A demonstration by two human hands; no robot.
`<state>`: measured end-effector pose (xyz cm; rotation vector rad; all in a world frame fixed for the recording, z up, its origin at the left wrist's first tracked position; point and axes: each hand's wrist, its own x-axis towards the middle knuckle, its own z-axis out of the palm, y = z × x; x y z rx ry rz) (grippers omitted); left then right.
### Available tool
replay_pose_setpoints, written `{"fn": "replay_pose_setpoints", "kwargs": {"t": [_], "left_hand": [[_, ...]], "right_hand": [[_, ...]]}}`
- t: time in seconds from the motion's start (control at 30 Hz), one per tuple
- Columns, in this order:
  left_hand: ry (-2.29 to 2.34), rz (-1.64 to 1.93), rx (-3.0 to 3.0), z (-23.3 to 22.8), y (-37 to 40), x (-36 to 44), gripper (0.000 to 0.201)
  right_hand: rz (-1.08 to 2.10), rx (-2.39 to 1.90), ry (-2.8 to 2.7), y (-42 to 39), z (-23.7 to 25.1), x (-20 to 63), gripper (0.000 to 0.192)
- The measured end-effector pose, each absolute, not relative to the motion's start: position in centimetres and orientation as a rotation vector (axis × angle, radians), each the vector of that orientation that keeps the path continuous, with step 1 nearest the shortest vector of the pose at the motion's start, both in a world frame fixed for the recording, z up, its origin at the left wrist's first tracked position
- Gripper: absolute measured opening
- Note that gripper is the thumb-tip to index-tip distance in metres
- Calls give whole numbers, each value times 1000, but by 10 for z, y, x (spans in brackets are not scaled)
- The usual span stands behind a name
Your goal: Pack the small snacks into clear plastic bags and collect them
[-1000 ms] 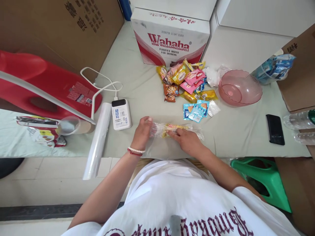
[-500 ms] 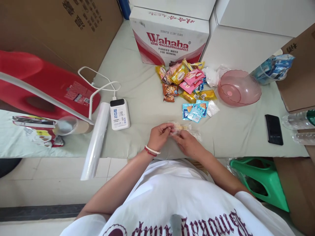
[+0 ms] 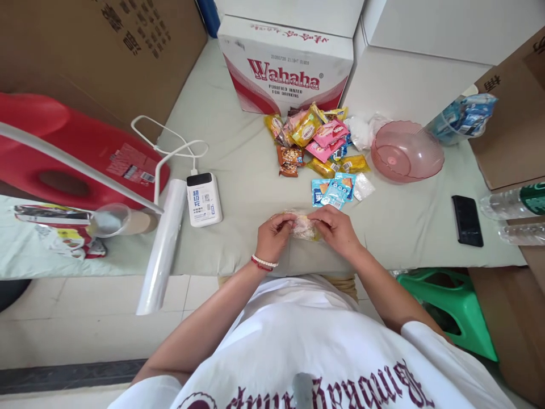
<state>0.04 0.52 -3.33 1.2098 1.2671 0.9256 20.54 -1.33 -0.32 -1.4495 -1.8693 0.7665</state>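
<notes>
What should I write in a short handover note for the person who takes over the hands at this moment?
Left hand and right hand: both closed on one small snack wrapped in clear film, held just above the table edge.
Pile of snack packets lies beyond the hands, pink bowl beside it, film roll to the left.
Done: the snack is bundled in film.
Left: the pile is unwrapped, the bowl looks empty.

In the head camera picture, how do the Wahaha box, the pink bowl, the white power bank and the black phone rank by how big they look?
Largest to smallest:
1. Wahaha box
2. pink bowl
3. white power bank
4. black phone, which looks close to the power bank in size, so that order is unsure.
</notes>
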Motion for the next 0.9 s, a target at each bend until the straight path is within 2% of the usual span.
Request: {"fn": "replay_pose_setpoints", "kwargs": {"t": [0.17, 0.33, 0.37, 0.43, 0.47, 0.53, 0.6, 0.7, 0.8, 0.9], "left_hand": [[1315, 952, 1271, -39, 5, 4, 23], [1440, 842, 1854, -36, 4, 9, 17], [1462, 806, 1952, -34, 4, 10, 18], [1535, 754, 2055, -31, 3, 11, 17], [1604, 731, 2062, -30, 3, 11, 23], [1767, 656, 2021, -29, 4, 9, 50], [1863, 553, 1984, -29, 7, 6, 58], [1823, 468, 2014, -27, 9, 4, 42], [1785, 494, 1998, -23, 4, 13, 31], [1710, 603, 2091, -17, -7, 31, 17]], "right_hand": [[720, -1295, -1967, -56, -13, 246, 24], [914, -1379, -1999, -87, -13, 265, 24], [897, -1431, -1917, -87, -11, 264, 24], [668, -1607, -1722, -79, -6, 258, 25], [505, -1716, -1651, -72, -4, 254, 25], [275, -1928, -1649, -58, -2, 246, 34], [255, -2066, -1824, -48, -1, 240, 36], [363, -2107, -1953, -45, 1, 232, 12], [696, -2005, -1768, -51, 8, 222, 15], [1035, -1752, -1469, -51, 12, 206, 28]]}}
